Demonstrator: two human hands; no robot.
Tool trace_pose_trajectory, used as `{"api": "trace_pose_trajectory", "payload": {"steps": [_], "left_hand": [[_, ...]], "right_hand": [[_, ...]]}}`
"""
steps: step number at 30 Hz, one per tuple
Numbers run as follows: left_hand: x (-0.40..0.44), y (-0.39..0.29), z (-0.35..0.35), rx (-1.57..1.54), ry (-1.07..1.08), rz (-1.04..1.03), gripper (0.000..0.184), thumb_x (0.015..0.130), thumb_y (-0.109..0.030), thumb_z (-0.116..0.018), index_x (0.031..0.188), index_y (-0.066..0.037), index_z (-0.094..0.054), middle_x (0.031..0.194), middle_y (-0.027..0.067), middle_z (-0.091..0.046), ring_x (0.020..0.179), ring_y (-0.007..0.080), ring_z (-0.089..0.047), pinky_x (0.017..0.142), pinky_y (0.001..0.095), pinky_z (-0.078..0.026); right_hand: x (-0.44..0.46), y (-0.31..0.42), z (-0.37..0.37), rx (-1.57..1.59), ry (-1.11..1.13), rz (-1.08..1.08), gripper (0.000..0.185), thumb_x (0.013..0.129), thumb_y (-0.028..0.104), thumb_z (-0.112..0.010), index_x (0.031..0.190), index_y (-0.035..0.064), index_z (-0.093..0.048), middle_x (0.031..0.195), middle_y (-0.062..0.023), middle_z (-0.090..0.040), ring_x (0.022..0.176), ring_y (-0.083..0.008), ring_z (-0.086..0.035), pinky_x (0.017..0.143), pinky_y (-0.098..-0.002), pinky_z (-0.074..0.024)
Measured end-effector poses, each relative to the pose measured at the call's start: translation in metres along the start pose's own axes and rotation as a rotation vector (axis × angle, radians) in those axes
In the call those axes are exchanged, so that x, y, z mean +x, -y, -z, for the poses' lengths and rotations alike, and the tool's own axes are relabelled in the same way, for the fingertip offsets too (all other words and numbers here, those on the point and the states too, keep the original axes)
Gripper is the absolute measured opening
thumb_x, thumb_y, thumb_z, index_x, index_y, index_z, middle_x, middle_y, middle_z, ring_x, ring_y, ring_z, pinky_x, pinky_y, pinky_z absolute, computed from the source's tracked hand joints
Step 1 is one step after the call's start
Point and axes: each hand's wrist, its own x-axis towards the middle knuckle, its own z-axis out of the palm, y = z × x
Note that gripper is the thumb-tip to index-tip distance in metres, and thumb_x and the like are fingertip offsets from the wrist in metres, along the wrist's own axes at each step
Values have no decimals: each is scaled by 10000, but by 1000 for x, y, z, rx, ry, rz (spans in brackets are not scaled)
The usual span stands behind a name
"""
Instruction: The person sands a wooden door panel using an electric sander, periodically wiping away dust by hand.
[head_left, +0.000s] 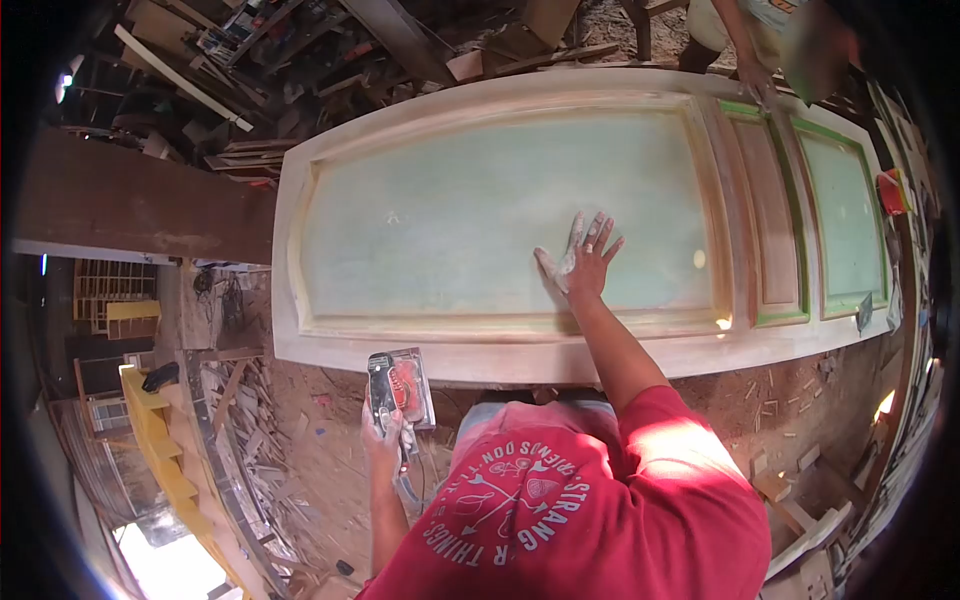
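A large wooden door (520,350) with pale greenish panels lies flat in front of me. My right hand (588,258) is dusted white and rests palm down on the biggest panel (450,200), fingers spread. Down by the door's near edge, my left hand (384,432) grips an electric sander (400,388) with a black and red body. Its pad is turned to one side, off the door. Part of the left fingers is hidden behind the tool.
Another person's hand (757,82) touches the door's far right edge. A red and yellow object (892,190) and a small grey piece (864,314) are at the right end. A dark beam (150,195) stands left. Wood scraps litter the ground.
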Motion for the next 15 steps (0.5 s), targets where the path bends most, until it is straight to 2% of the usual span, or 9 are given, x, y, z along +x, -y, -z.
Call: {"api": "trace_pose_trajectory", "payload": {"steps": [3,4,7,8,11,15], "left_hand": [[55,5,-13,-60,-28,-102,684,1046,-208,-804,1622,30,-522,1406,140,-712,1258,203,-671,1114,364,-513],[75,9,-14,-105,26,12,677,1049,-217,-800,1620,21,-525,1389,128,-717,1234,199,-672,1098,357,-516],[141,8,-27,-104,96,7,654,1059,-222,-789,1616,8,-534,1374,116,-722,1211,191,-673,1085,355,-519],[164,27,-26,-61,140,113,634,1069,-226,-775,1613,0,-542,1370,114,-726,1198,188,-676,1073,356,-523],[212,-5,-33,-96,211,85,635,1068,-216,-773,1617,5,-540,1373,119,-724,1193,192,-678,1075,357,-527],[247,-41,-48,-48,184,-93,668,1059,-186,-785,1638,13,-519,1424,126,-706,1237,203,-680,1100,357,-524]], "right_hand": [[44,20,19,-27,34,-23,1298,933,928,-517,1825,78,-107,1881,-282,-29,1748,-443,72,1360,-698,99],[60,25,18,-45,48,-26,1308,927,934,-521,1825,79,-106,1883,-279,-26,1749,-440,65,1361,-697,98],[120,38,6,-66,-39,-66,1337,913,951,-522,1824,71,-95,1879,-287,-57,1749,-450,20,1370,-689,58],[140,42,2,-85,-39,-89,1340,913,958,-507,1823,65,-93,1878,-288,-61,1750,-449,20,1372,-683,59],[195,56,-3,-138,-46,-138,1350,914,977,-463,1819,50,-85,1875,-292,-77,1751,-445,17,1377,-667,61],[234,55,-17,-161,-98,-156,1394,891,1016,-420,1816,35,-67,1878,-283,-82,1753,-434,22,1378,-660,69]]}}
